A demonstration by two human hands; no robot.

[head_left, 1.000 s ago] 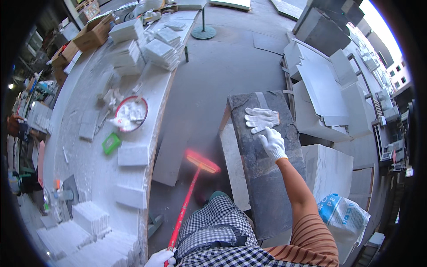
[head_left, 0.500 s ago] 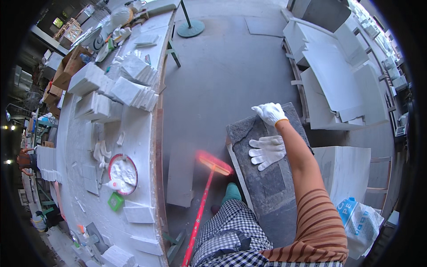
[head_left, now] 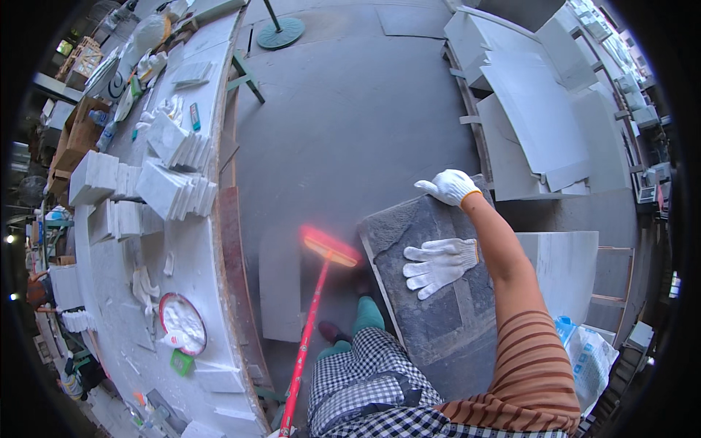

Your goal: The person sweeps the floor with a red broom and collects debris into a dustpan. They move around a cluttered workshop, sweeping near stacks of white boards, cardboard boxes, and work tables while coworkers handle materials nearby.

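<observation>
My right hand point(head_left: 449, 186), in a white knitted glove, is closed over the far edge of a dark grey stone slab point(head_left: 391, 230), its thumb pointing left. A loose white glove point(head_left: 441, 266) lies flat on the slab below my right forearm. Left of the slab, a broom point(head_left: 310, 321) with a red patterned handle has its blurred red head down by the floor. The handle runs out at the lower edge of the view. My left hand is not seen, so its grip is hidden.
A long white worktable point(head_left: 193, 255) on the left bears stacked white tiles point(head_left: 175, 190), a red-rimmed bowl point(head_left: 182, 323) and a green box point(head_left: 181, 361). Large pale slabs point(head_left: 540, 109) lean at the right. A white-and-blue sack point(head_left: 586, 361) stands lower right.
The whole view has shifted, with the table further left in it. My right hand stays at the slab's far edge. The broom head remains blurred, and more of my feet shows.
</observation>
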